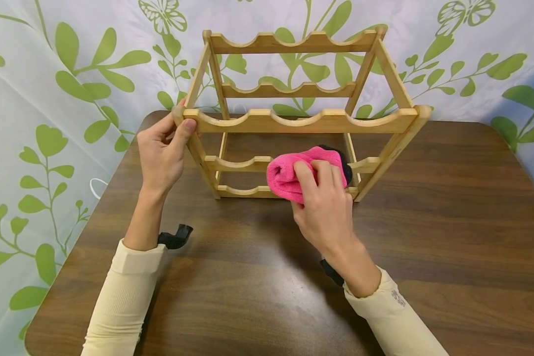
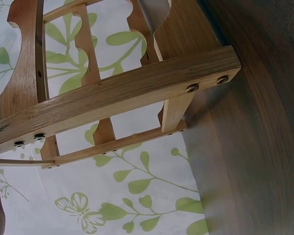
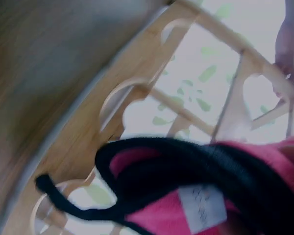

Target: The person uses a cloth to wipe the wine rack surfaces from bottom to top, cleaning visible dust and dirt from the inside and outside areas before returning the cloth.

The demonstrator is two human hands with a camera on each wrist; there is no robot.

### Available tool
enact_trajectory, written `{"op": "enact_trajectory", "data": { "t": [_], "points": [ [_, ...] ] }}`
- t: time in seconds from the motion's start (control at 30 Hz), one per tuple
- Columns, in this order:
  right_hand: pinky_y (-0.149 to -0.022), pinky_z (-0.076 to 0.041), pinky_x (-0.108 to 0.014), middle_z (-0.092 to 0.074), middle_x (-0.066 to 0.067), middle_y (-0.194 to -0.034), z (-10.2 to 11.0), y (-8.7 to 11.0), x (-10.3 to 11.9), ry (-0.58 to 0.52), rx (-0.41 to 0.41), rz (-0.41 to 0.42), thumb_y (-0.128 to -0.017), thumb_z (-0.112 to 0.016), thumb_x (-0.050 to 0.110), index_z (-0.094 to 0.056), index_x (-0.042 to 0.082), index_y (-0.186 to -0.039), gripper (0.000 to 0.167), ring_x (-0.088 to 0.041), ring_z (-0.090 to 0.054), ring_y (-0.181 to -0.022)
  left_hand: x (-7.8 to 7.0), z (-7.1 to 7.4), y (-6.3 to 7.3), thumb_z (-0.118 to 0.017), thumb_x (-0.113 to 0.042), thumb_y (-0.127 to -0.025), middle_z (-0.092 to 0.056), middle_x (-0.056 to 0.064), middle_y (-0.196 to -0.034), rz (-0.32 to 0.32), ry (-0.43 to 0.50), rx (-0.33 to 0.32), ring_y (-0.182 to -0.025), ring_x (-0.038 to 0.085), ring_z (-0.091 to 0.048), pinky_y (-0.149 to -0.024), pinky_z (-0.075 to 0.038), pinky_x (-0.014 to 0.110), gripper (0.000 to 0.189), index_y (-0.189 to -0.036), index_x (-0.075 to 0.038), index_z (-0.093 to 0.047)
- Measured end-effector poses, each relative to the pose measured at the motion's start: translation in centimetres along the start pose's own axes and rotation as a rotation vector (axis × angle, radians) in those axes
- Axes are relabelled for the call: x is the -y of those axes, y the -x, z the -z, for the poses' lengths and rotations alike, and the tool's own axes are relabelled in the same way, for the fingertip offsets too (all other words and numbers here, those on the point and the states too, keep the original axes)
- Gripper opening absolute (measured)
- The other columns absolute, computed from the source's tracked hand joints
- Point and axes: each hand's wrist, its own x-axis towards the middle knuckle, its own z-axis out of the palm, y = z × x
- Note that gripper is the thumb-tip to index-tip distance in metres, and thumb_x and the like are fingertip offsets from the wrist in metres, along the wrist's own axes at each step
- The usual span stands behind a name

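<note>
A light wooden rack (image 1: 299, 123) with scalloped crossbars stands upright on the table. My left hand (image 1: 162, 155) grips its front left post at the top corner, thumb on the front bar. In the left wrist view the post (image 2: 117, 90) runs slantwise, with screw heads along it. My right hand (image 1: 327, 212) holds a folded pink cloth (image 1: 281, 179) with a black edge, in front of the lower crossbars. Seen from the right wrist, the cloth (image 3: 159, 215) shows black trim, a loop and a white label (image 3: 202, 208); the rack behind it looks blurred.
The brown wooden table (image 1: 249, 287) has rounded corners. Behind it hangs a white curtain (image 1: 129, 29) with green leaves and butterflies. A black strap (image 1: 176, 237) sticks out at the left wrist, and a white cord loop (image 1: 99, 189) shows by the table's left edge.
</note>
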Motion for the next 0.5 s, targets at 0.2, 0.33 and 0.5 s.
{"op": "enact_trajectory", "data": {
  "t": [0.2, 0.33, 0.5],
  "points": [
    [-0.052, -0.054, -0.045, -0.058, -0.016, -0.103, 0.1, 0.1, 1.2, -0.189, 0.05, 0.203, -0.078, -0.068, -0.003, -0.057, 0.007, -0.117, 0.042, -0.033, -0.059, -0.092, -0.2, 0.0, 0.0, -0.068, -0.01, -0.094, -0.07, 0.0, -0.077, 0.03, 0.018, -0.013, -0.078, 0.013, -0.071, -0.078, -0.057, 0.025, 0.024, -0.107, 0.01, -0.072],
    [-0.061, -0.057, -0.043, -0.059, -0.015, -0.104, 0.4, 0.1, 1.8, -0.292, 0.082, 0.25, -0.075, -0.073, 0.0, -0.057, 0.007, -0.117, 0.045, -0.031, -0.06, -0.092, -0.3, -0.1, 0.0, -0.07, -0.009, -0.093, -0.07, 0.003, -0.076, 0.057, 0.04, -0.024, -0.076, 0.013, -0.07, -0.078, -0.056, 0.025, 0.023, -0.107, 0.009, -0.072],
    [-0.072, -0.058, -0.041, -0.06, -0.014, -0.104, 0.9, 0.1, 2.7, -0.391, 0.076, 0.25, -0.072, -0.072, -0.003, -0.058, 0.004, -0.116, 0.046, -0.03, -0.061, -0.094, -0.3, -0.1, -0.1, -0.071, -0.011, -0.093, -0.07, 0.003, -0.076, 0.06, 0.043, -0.027, -0.074, 0.014, -0.069, -0.079, -0.056, 0.026, 0.022, -0.102, 0.009, -0.073]
  ]
}}
